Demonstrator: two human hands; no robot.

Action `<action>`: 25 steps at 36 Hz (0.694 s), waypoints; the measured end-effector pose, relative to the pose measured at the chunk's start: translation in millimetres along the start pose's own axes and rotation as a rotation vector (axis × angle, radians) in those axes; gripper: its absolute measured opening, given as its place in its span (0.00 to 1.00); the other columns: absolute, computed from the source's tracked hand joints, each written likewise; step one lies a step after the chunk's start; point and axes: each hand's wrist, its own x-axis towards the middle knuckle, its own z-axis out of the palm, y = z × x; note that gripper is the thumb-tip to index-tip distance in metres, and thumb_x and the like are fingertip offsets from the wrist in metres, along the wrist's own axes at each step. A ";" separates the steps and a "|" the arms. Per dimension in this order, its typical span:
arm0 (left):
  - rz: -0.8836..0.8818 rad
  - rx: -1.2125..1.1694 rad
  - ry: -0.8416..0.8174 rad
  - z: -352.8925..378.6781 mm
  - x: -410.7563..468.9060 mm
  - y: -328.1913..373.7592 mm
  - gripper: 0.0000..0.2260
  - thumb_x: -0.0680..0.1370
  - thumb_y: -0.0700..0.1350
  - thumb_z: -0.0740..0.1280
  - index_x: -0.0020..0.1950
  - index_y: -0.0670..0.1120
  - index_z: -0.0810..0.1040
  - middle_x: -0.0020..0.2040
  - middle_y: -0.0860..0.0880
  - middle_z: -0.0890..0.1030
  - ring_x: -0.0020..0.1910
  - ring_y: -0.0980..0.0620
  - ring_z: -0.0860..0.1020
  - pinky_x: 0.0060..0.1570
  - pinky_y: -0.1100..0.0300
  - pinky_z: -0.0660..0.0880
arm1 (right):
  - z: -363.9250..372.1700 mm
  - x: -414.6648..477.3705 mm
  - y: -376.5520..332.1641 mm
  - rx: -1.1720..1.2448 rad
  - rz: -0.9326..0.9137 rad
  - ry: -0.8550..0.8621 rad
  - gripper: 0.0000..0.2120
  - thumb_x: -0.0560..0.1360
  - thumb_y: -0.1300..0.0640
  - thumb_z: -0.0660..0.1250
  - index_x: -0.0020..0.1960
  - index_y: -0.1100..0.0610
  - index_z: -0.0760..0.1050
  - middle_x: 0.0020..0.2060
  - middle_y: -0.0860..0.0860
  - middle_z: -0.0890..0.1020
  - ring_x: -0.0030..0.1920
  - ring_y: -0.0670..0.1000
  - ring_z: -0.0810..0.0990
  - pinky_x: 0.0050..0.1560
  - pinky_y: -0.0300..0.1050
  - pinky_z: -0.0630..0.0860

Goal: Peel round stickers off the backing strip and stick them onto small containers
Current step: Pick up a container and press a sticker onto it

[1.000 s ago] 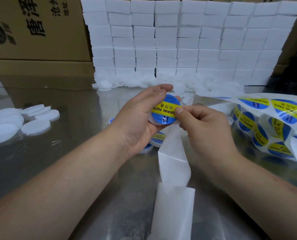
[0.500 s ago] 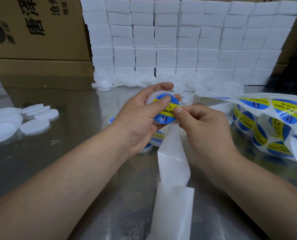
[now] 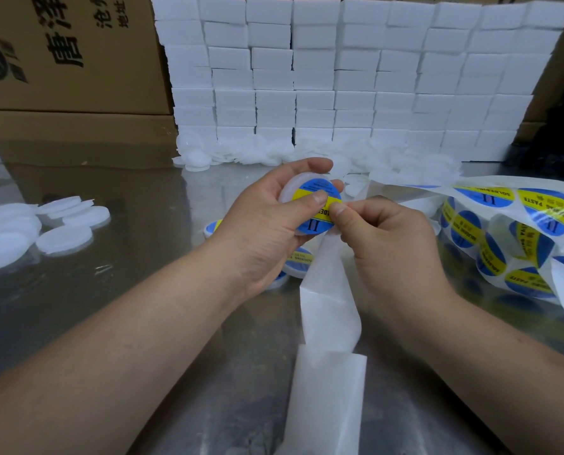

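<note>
Round sticker (image 3: 318, 205): blue, yellow band, black lettering. Container (image 3: 290, 192): translucent white. Backing strip (image 3: 330, 310): plain white. Sticker roll (image 3: 504, 238): blue-yellow rounds on white. Foam blocks (image 3: 339, 77): white. Carton (image 3: 70, 54): brown, black characters. Counter (image 3: 142, 224): reflective grey.

Upper box: at 10 o'clock a brown cardboard box (image 3: 70, 60) bore large black Chinese characters on its front.
Lower box: a flatter cardboard box (image 3: 77, 126) lay under it, resting on the table.
White blocks: from 12 to 2 o'clock white foam-like blocks (image 3: 339, 77) were stacked in offset rows like brickwork, with the stack's left end against the upper box.
Table: a shiny metal table (image 3: 126, 290) filled the 6 to 9 o'clock area and mirrored the boxes dimly.
</note>
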 end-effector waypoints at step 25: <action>0.224 0.398 0.322 2.0 -3.3 8.1 0.07 0.78 0.43 0.62 0.45 0.56 0.72 0.37 0.52 0.79 0.23 0.54 0.78 0.26 0.65 0.74 | 3.1 3.6 0.4 0.061 0.172 0.054 0.19 0.72 0.41 0.64 0.29 0.52 0.79 0.31 0.52 0.82 0.28 0.41 0.74 0.37 0.37 0.71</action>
